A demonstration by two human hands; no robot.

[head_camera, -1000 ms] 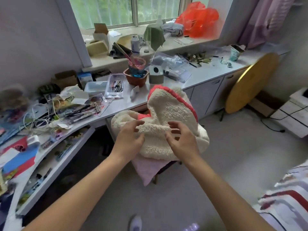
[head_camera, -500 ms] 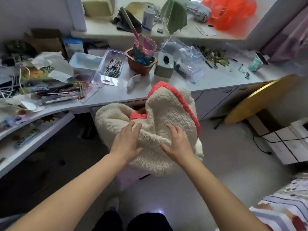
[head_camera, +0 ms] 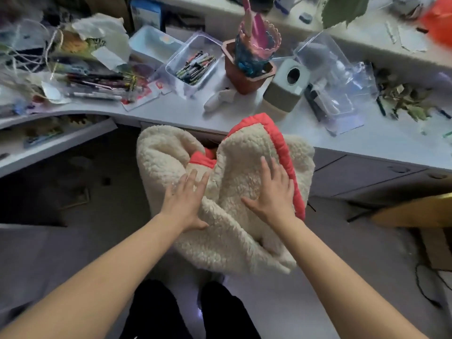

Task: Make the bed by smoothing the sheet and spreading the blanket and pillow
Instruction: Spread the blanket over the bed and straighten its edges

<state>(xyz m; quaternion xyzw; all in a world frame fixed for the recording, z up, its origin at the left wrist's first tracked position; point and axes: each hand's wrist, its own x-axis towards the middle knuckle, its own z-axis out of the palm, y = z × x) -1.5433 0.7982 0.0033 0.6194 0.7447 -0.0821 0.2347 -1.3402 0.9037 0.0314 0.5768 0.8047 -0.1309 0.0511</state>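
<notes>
A cream fleece blanket [head_camera: 234, 241] with a red-orange border lies bunched in a heap on a seat in front of the desk; the seat itself is hidden under it. My left hand [head_camera: 184, 204] lies flat on the left fold with fingers straight. My right hand [head_camera: 272, 192] presses flat on the right fold, fingers spread, next to the red edge. Neither hand grips the fabric. No bed, sheet or pillow is in view.
A cluttered white desk [head_camera: 186, 113] runs behind the blanket, with a box of pens [head_camera: 193, 66], a brown pot [head_camera: 247, 74], a tissue box [head_camera: 285, 86] and clear plastic packs [head_camera: 335, 79]. Grey cabinets [head_camera: 367, 172] stand right, and a yellow round tabletop [head_camera: 415, 211] leans there. My legs show below.
The view has tilted down and closer to the blanket. Both hands went from curled above the fleece to lying flat on it, the right one sliding toward the red border.
</notes>
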